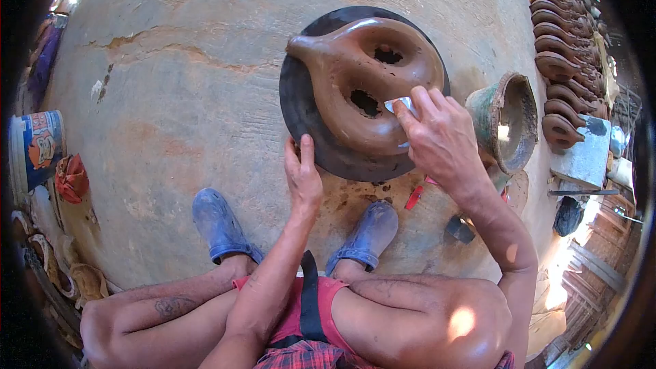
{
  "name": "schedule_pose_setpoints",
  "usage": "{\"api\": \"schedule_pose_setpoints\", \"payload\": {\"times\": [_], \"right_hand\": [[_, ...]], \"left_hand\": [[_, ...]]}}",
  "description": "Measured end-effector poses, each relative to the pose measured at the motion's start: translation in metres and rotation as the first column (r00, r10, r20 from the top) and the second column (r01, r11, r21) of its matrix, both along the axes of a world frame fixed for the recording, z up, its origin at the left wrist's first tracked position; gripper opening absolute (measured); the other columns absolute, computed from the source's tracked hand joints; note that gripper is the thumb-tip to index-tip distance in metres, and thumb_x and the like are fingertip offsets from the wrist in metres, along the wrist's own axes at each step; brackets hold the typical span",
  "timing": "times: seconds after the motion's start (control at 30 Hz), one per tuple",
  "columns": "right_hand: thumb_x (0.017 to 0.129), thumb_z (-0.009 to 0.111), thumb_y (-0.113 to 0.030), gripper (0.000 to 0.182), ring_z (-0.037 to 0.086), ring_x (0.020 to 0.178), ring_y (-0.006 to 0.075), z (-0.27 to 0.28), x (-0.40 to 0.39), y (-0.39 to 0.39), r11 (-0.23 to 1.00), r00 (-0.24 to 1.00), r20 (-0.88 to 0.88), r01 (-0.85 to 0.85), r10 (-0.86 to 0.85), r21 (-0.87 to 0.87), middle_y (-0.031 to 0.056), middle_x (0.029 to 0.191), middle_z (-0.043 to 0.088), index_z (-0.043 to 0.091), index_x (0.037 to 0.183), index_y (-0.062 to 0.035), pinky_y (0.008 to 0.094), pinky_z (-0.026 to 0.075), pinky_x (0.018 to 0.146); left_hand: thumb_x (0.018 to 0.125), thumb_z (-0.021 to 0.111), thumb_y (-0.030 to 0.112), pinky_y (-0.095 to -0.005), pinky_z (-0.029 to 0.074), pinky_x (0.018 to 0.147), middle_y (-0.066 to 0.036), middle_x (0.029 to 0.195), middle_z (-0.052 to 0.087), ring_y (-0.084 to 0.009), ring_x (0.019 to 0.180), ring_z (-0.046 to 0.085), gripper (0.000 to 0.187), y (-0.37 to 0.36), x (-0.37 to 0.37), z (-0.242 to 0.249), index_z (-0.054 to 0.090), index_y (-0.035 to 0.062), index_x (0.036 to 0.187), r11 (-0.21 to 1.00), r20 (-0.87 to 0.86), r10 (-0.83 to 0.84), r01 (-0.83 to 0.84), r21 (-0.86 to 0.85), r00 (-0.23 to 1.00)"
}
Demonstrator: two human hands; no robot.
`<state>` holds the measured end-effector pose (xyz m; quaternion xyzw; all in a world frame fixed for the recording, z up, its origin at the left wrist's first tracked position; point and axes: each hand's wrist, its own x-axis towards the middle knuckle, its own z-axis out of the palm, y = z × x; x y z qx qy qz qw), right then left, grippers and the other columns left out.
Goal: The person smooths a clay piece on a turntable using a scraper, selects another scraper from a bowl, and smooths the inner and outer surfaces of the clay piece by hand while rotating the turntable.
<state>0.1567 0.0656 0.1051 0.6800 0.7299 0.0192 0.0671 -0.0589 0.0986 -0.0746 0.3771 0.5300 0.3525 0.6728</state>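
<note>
- Clay piece (378, 78), with two ragged holes: lies on the black disc (301, 115) at about 1 o'clock from the middle of the view, its narrow neck pointing to 10 o'clock.
- Right hand (443, 133): over the disc's 4 o'clock side, back of the hand up, wrist bent a little, forearm rising from 5 o'clock. Thumb and bent fingers pinch a shiny strip (398, 104) beside the lower hole; whether it presses on the clay, I cannot tell.
- Left hand (304, 181): at the disc's rim near 8 o'clock, forearm reaching up from 7 o'clock. Thumb and forefinger are spread in a narrow V, their tips at the rim; the other fingers are mostly hidden, so I cannot tell how they lie.
- Bucket (480, 113): near the right hand, off the disc at 3 o'clock.
- Blue shoes (219, 222): one at 6 o'clock from the disc, the other between 7 and 8.
</note>
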Motion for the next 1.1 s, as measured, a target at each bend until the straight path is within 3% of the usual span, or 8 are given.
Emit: {"api": "schedule_pose_setpoints", "payload": {"times": [0.1, 0.2, 0.27, 0.4, 0.5, 0.67, 0.87, 1.1], "right_hand": [[0.085, 0.071, -0.009, 0.040, 0.065, 0.098, 0.0249, 0.000, -0.008, -0.011, 0.995, 0.995, 0.017, 0.096, -0.096, -0.006, 0.0089, 0.105, 0.060, 0.076, 0.124, -0.0047, 0.0373, 0.056, 0.081], [0.085, 0.071, -0.011, 0.038, 0.066, 0.097, 0.0253, -0.004, -0.010, -0.021, 0.988, 0.988, 0.016, 0.156, -0.156, -0.005, 0.0102, 0.105, 0.061, 0.075, 0.121, -0.0002, 0.0367, 0.058, 0.079], [0.084, 0.071, -0.009, 0.039, 0.066, 0.097, 0.0261, -0.007, -0.009, -0.025, 0.981, 0.981, 0.010, 0.194, -0.194, -0.019, 0.0113, 0.107, 0.061, 0.075, 0.122, 0.0003, 0.0375, 0.059, 0.080], [0.083, 0.071, -0.006, 0.041, 0.066, 0.094, 0.0287, -0.016, 0.005, -0.031, 0.965, 0.965, -0.003, 0.260, -0.260, -0.022, 0.0130, 0.108, 0.060, 0.075, 0.123, -0.0014, 0.0398, 0.061, 0.080], [0.084, 0.071, -0.006, 0.040, 0.067, 0.093, 0.0304, -0.021, 0.013, -0.030, 0.955, 0.955, -0.025, 0.297, -0.296, 0.001, 0.0137, 0.107, 0.060, 0.077, 0.124, -0.0034, 0.0405, 0.062, 0.082], [0.086, 0.071, -0.006, 0.039, 0.070, 0.097, 0.0322, -0.027, 0.024, -0.028, 0.931, 0.929, -0.067, 0.365, -0.365, -0.015, 0.0151, 0.107, 0.061, 0.078, 0.124, -0.0049, 0.0420, 0.062, 0.084], [0.088, 0.070, -0.007, 0.034, 0.071, 0.098, 0.0342, -0.031, 0.029, -0.029, 0.912, 0.905, -0.118, 0.405, -0.410, -0.062, 0.0177, 0.106, 0.061, 0.078, 0.121, -0.0046, 0.0448, 0.062, 0.086], [0.089, 0.068, -0.008, 0.020, 0.074, 0.089, 0.0424, -0.020, 0.027, -0.026, 0.868, 0.843, -0.207, 0.485, -0.497, -0.111, 0.0225, 0.098, 0.069, 0.077, 0.106, -0.0018, 0.0510, 0.062, 0.083]], "left_hand": [[0.114, 0.059, 0.040, -0.0354, 0.051, 0.103, -0.011, 0.128, 0.068, -0.0218, 0.115, 0.065, 0.053, -0.037, -0.002, -0.007, 0.053, -0.0020, 0.145, 0.997, 0.045, 0.013, -0.010, -0.073, 0.999], [0.113, 0.058, 0.044, -0.0330, 0.057, 0.097, -0.016, 0.131, 0.070, -0.0200, 0.120, 0.069, 0.055, -0.065, 0.003, 0.019, 0.050, -0.0004, 0.145, 0.915, 0.183, -0.124, 0.184, -0.360, 0.975], [0.110, 0.062, 0.039, -0.0381, 0.060, 0.095, -0.019, 0.133, 0.070, -0.0261, 0.123, 0.071, 0.054, -0.080, 0.006, 0.020, 0.048, -0.0008, 0.144, 0.709, 0.348, -0.299, 0.450, -0.543, 0.889], [0.106, 0.062, 0.030, -0.0421, 0.061, 0.095, -0.021, 0.134, 0.070, -0.0305, 0.128, 0.070, 0.050, -0.085, -0.005, 0.013, 0.048, -0.0010, 0.143, 0.625, 0.470, -0.381, 0.596, -0.504, 0.797], [0.103, 0.056, 0.030, -0.0443, 0.059, 0.094, -0.017, 0.134, 0.070, -0.0304, 0.121, 0.072, 0.052, -0.078, -0.020, -0.009, 0.048, 0.0030, 0.147, 0.716, 0.416, -0.266, 0.467, -0.518, 0.869], [0.108, 0.045, 0.047, -0.0412, 0.053, 0.092, -0.004, 0.131, 0.069, -0.0230, 0.112, 0.066, 0.053, -0.031, -0.019, 0.000, 0.050, 0.0168, 0.151, 0.889, 0.245, 0.138, -0.011, -0.458, 0.960], [0.111, 0.047, 0.062, -0.0404, 0.050, 0.098, -0.003, 0.134, 0.068, -0.0214, 0.117, 0.064, 0.058, 0.010, -0.012, 0.003, 0.057, 0.0183, 0.146, 0.945, 0.206, 0.088, -0.016, -0.326, 0.975], [0.115, 0.050, 0.049, -0.0370, 0.050, 0.102, -0.005, 0.135, 0.068, -0.0200, 0.121, 0.063, 0.049, 0.017, -0.009, -0.002, 0.056, 0.0125, 0.147, 0.967, 0.212, 0.030, 0.025, -0.254, 0.977]]}}
